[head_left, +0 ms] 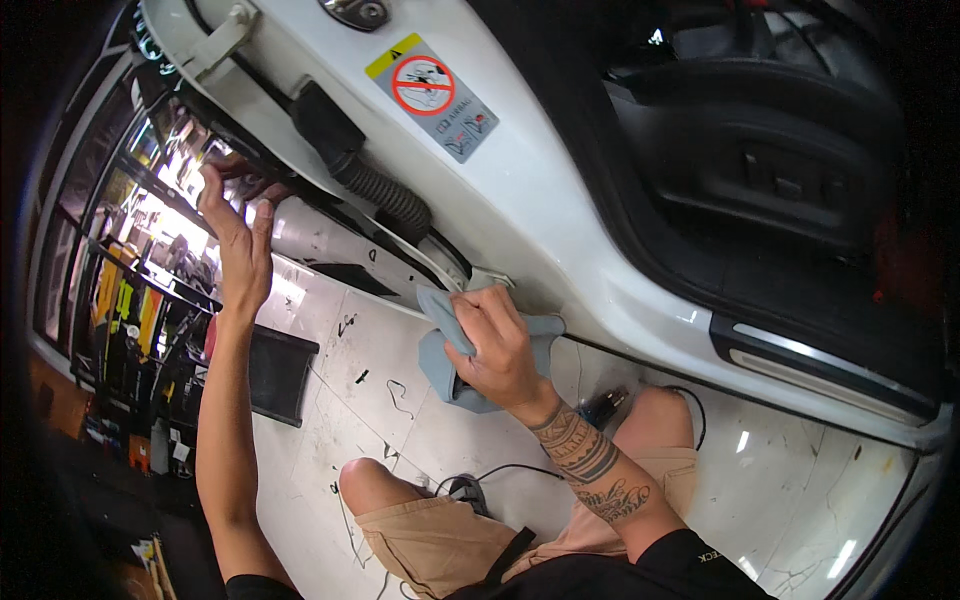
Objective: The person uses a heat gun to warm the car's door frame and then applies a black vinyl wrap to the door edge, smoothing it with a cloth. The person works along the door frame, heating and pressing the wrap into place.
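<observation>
My right hand (490,345) is closed round a blue-grey cloth (438,362). It holds the cloth against the lower edge of a white car's door opening, just below a black ribbed rubber boot (385,195). Folds of the cloth hang under my fingers. Further left, my left hand (238,235) is raised with its fingers apart, at the end of a glossy white car panel (310,240). Some of its fingertips are lost in bright glare, so I cannot tell how firmly they touch the panel.
A warning sticker (430,95) marks the white pillar. Right of it are a black car seat (770,170) and a sill plate (820,370). Dark scraps and a black cable (520,467) lie on the tiled floor (330,400). Racks of tools (125,310) stand left.
</observation>
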